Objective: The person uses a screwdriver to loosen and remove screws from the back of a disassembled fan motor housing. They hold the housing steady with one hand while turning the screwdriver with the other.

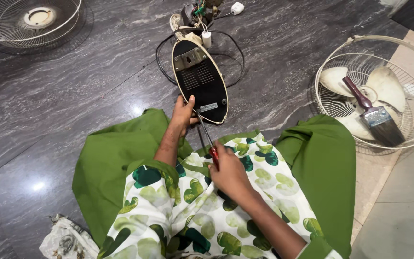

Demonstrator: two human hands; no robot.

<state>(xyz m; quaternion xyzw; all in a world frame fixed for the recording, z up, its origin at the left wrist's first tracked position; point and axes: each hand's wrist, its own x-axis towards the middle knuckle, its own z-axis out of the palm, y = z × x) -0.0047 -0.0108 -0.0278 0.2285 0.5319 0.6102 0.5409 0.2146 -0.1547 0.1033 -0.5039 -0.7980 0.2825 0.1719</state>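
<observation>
An oval fan base [200, 81] lies upside down on the dark stone floor, its black underside with vent slots facing up. My left hand [183, 115] grips the base's near left edge. My right hand [228, 172] holds a screwdriver [208, 140] with a red handle. The screwdriver's metal tip rests at the near rim of the base, close to my left thumb. A black cord [161, 64] loops around the base. The fan motor and wires [196, 14] lie just beyond it.
A wire fan guard [27, 21] lies at the far left. At the right, another guard [331, 57] holds cream fan blades [389, 86] and a paintbrush [374, 117]. A patterned cloth [65, 240] sits near my left knee. A white plug [237, 7] lies at the top.
</observation>
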